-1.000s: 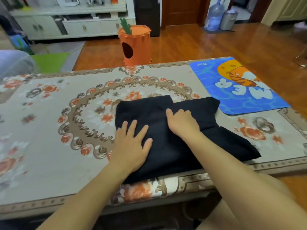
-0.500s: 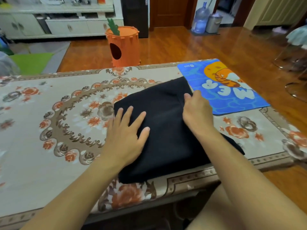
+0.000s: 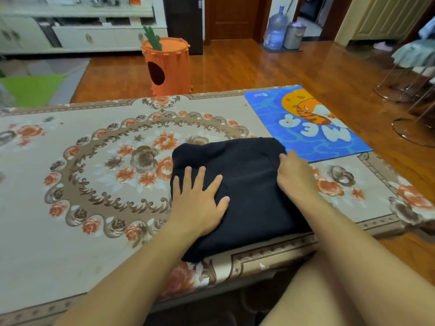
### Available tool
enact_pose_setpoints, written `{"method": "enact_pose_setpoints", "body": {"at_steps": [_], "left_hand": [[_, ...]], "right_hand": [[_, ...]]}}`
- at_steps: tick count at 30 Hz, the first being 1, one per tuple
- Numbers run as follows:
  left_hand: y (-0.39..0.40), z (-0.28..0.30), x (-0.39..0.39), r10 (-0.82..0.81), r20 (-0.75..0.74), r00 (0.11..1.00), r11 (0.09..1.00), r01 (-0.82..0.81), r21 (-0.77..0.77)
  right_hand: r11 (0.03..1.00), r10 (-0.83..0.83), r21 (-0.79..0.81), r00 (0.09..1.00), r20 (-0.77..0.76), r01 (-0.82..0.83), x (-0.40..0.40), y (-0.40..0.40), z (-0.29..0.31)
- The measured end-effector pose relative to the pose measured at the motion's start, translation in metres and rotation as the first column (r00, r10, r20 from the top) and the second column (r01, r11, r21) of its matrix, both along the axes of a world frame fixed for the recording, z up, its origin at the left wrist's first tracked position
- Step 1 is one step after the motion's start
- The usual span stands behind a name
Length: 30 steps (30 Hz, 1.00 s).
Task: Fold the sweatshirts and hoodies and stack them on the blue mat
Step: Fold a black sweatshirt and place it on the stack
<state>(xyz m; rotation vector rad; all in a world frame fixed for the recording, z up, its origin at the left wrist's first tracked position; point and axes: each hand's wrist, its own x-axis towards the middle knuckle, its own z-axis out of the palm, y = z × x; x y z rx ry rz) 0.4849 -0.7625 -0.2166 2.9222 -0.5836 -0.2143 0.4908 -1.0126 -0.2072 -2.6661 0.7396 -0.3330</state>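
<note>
Head view: orange carrot bin (image 3: 166, 67) at upper centre; left hand (image 3: 200, 203) flat on black sweatshirt (image 3: 244, 198), right hand (image 3: 295, 172) pinching its edge beside blue mat (image 3: 303, 147).

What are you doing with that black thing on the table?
A person is folding a black sweatshirt on the flowery table. The left hand lies flat on it with fingers spread, pressing it down. The right hand rests on its far right corner, fingers curled over the fabric. The sweatshirt is folded into a squarish bundle and sits just beside the blue mat, which has nothing stacked on it yet.
</note>
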Motion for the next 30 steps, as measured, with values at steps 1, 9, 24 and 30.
{"method": "enact_pose_setpoints", "body": {"at_steps": [1,9,24,30], "left_hand": [[0.000,0.002,0.001,0.003,0.014,1.000,1.000,-0.003,-0.023],[-0.007,-0.005,-0.004,0.020,0.001,1.000,1.000,-0.020,-0.007],[0.088,0.046,0.064,0.194,-0.294,0.936,0.866,-0.304,-0.396],[0.116,0.023,0.093,0.297,0.234,0.926,0.953,-0.303,-0.009]], "right_hand": [[1.000,-0.015,-0.020,1.000,0.018,0.015,0.001,-0.003,0.008],[0.995,-0.008,-0.095,0.989,-0.148,-0.006,-0.003,-0.009,-0.018],[0.974,0.148,-0.083,0.871,-0.469,-0.210,-0.024,0.033,0.011],[0.934,0.357,0.238,0.664,-0.657,-0.267,-0.042,0.076,0.054]]}}
